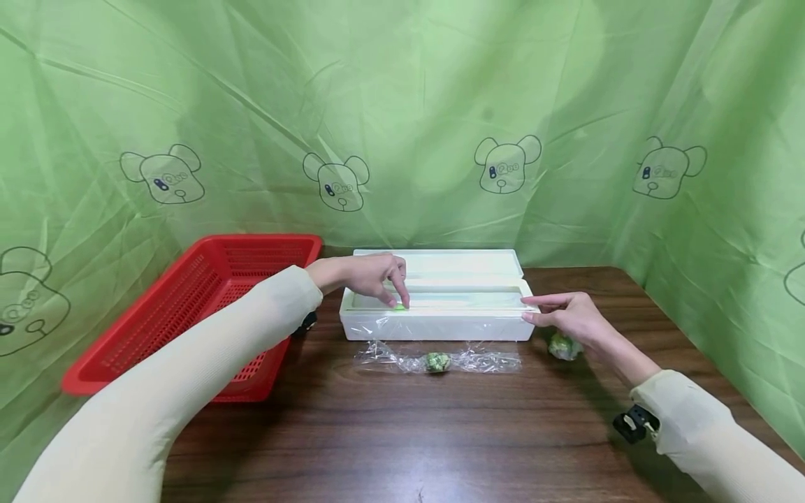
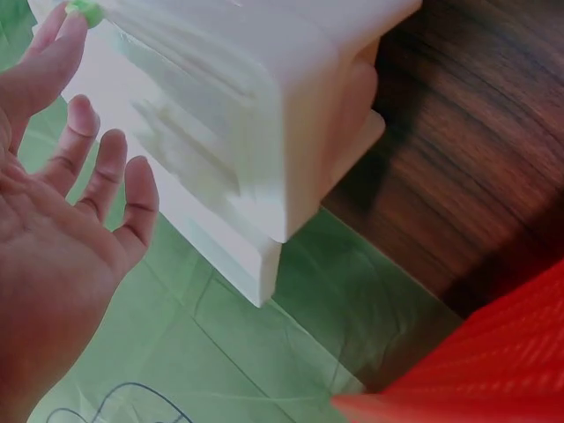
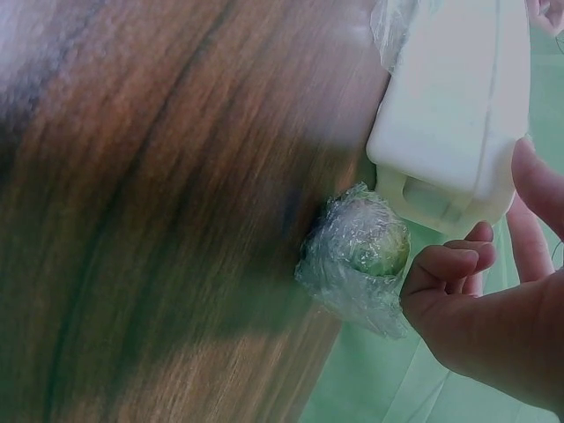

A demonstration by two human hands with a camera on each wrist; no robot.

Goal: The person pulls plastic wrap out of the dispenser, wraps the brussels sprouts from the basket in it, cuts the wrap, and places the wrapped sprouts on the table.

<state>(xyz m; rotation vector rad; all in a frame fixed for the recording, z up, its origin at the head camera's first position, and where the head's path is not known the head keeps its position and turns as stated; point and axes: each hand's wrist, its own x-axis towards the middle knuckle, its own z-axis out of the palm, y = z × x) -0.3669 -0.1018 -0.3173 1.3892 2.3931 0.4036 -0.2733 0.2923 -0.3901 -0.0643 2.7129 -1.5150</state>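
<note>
A long white cling film dispenser (image 1: pixel 440 327) stands on the table with its lid (image 1: pixel 440 264) raised behind it. My left hand (image 1: pixel 375 276) reaches over it, thumb and index finger pinching a small green slider cutter (image 2: pixel 85 11) on its top edge. With thumb and fingers, my right hand (image 1: pixel 575 318) grips the dispenser's right end. Clear film (image 1: pixel 487 360) hangs from the front onto the table, and a small green vegetable piece, perhaps broccoli (image 1: pixel 437 362), lies on it. Beside the right hand sits a film-wrapped green vegetable (image 3: pixel 379 247), partly hidden in the head view.
A red perforated basket (image 1: pixel 264 244) stands left of the dispenser, under the left forearm. Brown wood-grain table (image 1: pixel 402 433) extends in front. A green cloth (image 1: pixel 415 105) printed with bear heads hangs behind and at both sides.
</note>
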